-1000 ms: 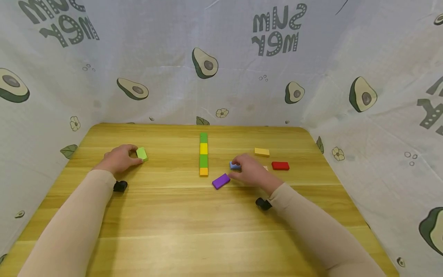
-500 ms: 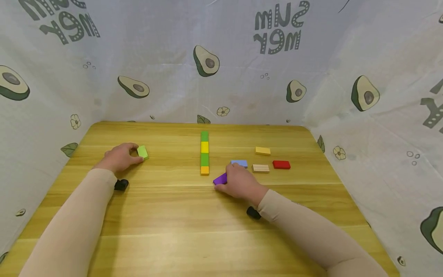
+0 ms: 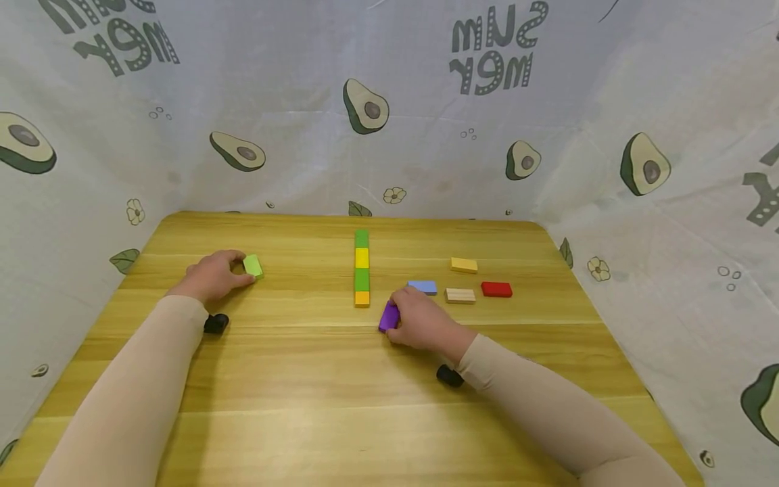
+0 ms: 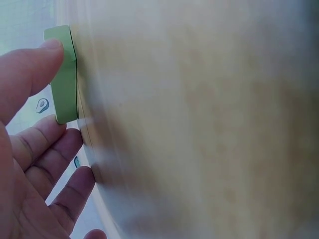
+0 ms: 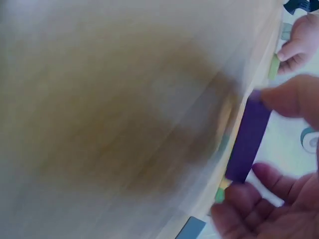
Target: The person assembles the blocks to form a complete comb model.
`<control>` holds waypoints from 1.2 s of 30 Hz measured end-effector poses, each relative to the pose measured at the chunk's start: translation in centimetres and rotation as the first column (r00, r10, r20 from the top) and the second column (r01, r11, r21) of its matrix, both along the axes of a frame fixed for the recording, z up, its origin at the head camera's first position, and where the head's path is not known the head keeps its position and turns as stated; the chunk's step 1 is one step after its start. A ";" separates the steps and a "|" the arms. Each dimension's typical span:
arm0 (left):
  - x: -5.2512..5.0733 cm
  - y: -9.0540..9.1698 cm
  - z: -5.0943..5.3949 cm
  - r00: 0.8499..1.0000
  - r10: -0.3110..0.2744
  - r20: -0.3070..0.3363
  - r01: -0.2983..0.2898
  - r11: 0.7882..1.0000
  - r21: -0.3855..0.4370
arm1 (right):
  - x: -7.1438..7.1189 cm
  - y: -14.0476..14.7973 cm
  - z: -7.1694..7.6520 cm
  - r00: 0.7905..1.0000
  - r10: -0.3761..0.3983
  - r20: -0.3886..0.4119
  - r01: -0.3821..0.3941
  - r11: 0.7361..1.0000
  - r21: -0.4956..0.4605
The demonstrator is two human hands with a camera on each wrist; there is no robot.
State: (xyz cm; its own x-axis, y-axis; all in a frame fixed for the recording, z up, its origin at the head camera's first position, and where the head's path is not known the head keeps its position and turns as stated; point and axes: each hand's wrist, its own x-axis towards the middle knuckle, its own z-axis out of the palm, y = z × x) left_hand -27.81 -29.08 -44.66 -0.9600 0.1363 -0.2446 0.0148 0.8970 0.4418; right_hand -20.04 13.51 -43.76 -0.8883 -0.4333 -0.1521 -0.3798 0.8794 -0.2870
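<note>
The right hand [image 3: 421, 320] pinches a purple rectangular block [image 3: 388, 317] by its ends, right of the straight green-and-yellow block row [image 3: 362, 279], its long axis slightly askew to it. Well leftward, the left hand [image 3: 209, 277] pinches a lime-green rectangular block [image 3: 253, 266].

Cloth-screened nook, wood-grain tbl [image 3: 304, 406], avocado-print curtain [image 3: 292, 74] w/ reversed "summer" txt [image 3: 489, 73], rm type unclear

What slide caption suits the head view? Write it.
The left grip pinches a lime block, the right grip a purple block; a green and yellow block row lies between.
</note>
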 end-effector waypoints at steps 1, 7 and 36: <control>0.0 0.0 0.0 1.000 0.001 -0.001 -0.001 1.000 0.000 | 0.0 0.0 0.0 1.000 0.023 0.008 -0.023 0.999 -0.023; 0.0 0.1 0.1 1.000 0.003 0.002 -0.003 1.000 0.005 | -0.1 -0.3 -0.2 0.985 0.152 0.086 -0.139 0.980 -0.146; -0.1 -0.1 -0.1 1.000 0.016 0.009 -0.016 1.000 0.021 | -0.9 -0.2 -0.6 0.979 0.152 0.136 -0.132 0.981 -0.142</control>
State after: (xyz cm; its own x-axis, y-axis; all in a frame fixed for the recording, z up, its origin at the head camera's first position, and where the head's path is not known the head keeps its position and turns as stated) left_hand -27.86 -29.19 -44.78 -0.9599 0.1262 -0.2504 -0.0035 0.8875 0.4609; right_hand -20.95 13.32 -44.33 -0.7888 -0.5782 -0.2085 -0.4437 0.7704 -0.4578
